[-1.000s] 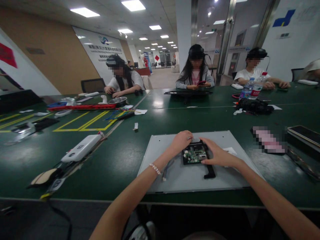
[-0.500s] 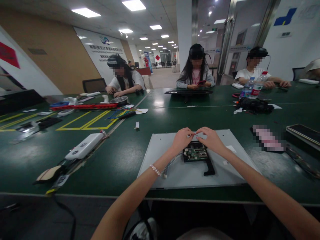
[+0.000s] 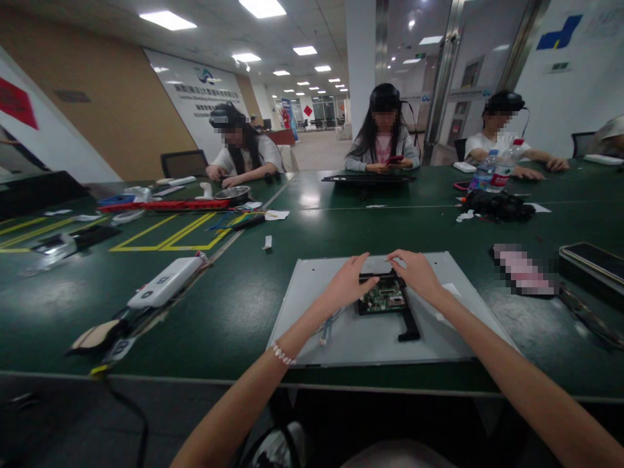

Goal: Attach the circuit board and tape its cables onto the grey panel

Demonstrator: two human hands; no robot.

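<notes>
Bare hands are working over a circuit board (image 3: 383, 301) at a green surface (image 3: 234, 318), with the board sitting in a black frame (image 3: 409, 329) near the middle of a flat grey panel (image 3: 453, 344). The left hand (image 3: 347, 284) is hovering at the board's far left side, its thumb and fingers standing well apart, with nothing visible between them. The right hand (image 3: 416, 276) is bending over the far right corner of the frame, thumb and forefinger curling close to each other; whether they are meeting, or pinching something small, cannot be told from this angle. Pale cables (image 3: 327, 328) are lying on the panel to the left of the board, beside the left forearm. The step in hand appears to be fine fingertip work along the frame's far edge, with the board apparently resting in place. The next move, by this reading, is calling for a light, precise touch at that edge, both hands staying clear of the exposed components. To the right, a pink phone (image 3: 524, 270) is lying on the surface, apart from the panel; to the left, a white device (image 3: 166, 283) is resting near a seam. Across the surface, a person in a grey jacket (image 3: 358, 156) is holding a red phone (image 3: 396, 160).
</notes>
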